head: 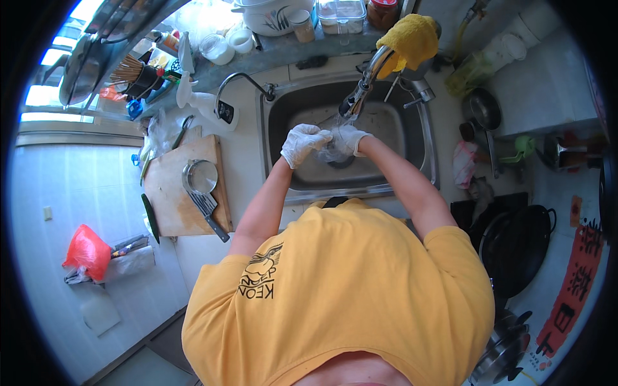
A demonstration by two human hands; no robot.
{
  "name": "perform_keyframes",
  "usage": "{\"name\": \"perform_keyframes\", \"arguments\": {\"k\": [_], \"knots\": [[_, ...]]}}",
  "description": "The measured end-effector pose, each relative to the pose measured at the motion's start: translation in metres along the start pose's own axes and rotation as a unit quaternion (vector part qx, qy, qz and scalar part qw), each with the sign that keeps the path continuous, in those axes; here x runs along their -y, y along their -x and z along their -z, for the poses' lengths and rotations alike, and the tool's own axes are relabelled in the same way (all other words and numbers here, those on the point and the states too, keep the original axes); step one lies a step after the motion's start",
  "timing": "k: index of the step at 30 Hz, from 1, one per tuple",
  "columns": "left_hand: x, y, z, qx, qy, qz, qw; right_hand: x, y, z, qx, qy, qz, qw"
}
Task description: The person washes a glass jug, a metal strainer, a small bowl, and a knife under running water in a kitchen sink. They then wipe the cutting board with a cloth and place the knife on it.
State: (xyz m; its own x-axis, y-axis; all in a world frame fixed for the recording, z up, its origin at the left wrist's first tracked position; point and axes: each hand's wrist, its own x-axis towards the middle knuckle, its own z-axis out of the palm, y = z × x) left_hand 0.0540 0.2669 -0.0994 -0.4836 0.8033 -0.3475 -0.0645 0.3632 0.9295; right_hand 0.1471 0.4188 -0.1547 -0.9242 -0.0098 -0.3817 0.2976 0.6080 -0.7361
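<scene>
Both my hands wear thin white gloves over the stainless steel sink point(386, 174). My left hand point(305, 143) has its fingers bent together at the edge of a wet, see-through item point(330, 153), which may be a glass vessel or clear plastic. On the item's other side, my right hand point(348, 139) closes around it, right below the tap spout point(349, 107). Water appears to run from the spout onto this hand. The gloves and the glare of the water hide much of the item's shape.
Left of the sink, a wooden cutting board point(169, 193) carries a glass jar point(202, 176) and a cleaver point(208, 208). A white spray bottle point(203, 103) stands behind it. A yellow cloth point(410, 41) drapes over the tap. At right sits a black wok point(516, 251).
</scene>
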Motion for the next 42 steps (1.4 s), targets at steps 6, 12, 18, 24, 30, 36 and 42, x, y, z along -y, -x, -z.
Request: {"name": "perform_keyframes", "arguments": {"k": [6,12,18,24,30,36,42], "knots": [[0.001,0.002,0.005,-0.026,0.033,-0.027,0.999,-0.015,0.037,0.008,0.116,-0.382,0.061,0.915],[-0.003,-0.004,-0.002,-0.088,0.037,-0.01,0.995,-0.028,0.059,0.001,-0.129,-0.087,0.121,0.98],[-0.003,-0.015,0.001,-0.001,0.368,0.186,0.911,-0.002,0.048,-0.006,-0.32,-0.396,0.016,0.861],[0.032,-0.018,0.001,-0.021,0.583,0.294,0.757,-0.022,0.053,-0.022,-0.198,-0.622,-0.023,0.757],[0.049,-0.016,-0.014,-0.188,0.652,0.287,0.676,-0.031,0.066,-0.037,-0.196,-0.432,-0.171,0.863],[0.05,-0.016,-0.018,-0.147,0.614,0.24,0.738,0.009,0.057,-0.033,-0.303,-0.024,-0.001,0.953],[0.02,-0.01,-0.022,-0.045,0.519,0.215,0.826,-0.063,0.03,-0.045,-0.271,-0.166,-0.087,0.944]]}}
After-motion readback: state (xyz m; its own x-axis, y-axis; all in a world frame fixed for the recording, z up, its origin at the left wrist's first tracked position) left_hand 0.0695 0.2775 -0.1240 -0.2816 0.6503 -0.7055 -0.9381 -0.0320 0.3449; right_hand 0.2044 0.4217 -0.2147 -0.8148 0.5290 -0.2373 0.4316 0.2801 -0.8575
